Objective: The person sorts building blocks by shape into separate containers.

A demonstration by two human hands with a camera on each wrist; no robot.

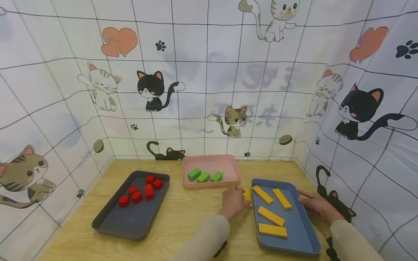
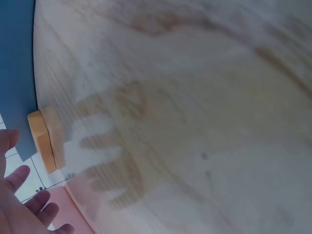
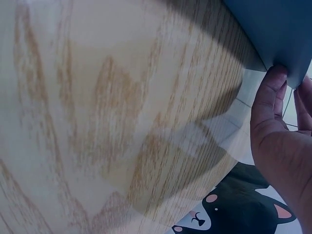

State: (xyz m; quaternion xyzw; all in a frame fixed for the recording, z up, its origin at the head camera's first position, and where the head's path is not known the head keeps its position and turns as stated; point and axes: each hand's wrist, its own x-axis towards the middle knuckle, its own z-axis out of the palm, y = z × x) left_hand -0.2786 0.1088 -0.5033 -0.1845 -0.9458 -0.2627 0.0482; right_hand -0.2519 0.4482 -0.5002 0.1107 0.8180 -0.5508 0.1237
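Note:
My left hand is just beside a yellow block on the table, left of the blue tray. In the left wrist view the fingers of that hand are spread, with a gap between them and the yellow block. Several other yellow blocks lie flat inside the blue tray, such as the nearest one. My right hand is at the tray's right side. Its thumb and fingers pinch the edge of the tray in the right wrist view.
A dark grey tray with several red cubes stands on the left of the wooden table. At the back, a pink tray holds 3 green blocks. Cat-patterned cloth hangs behind and at both sides.

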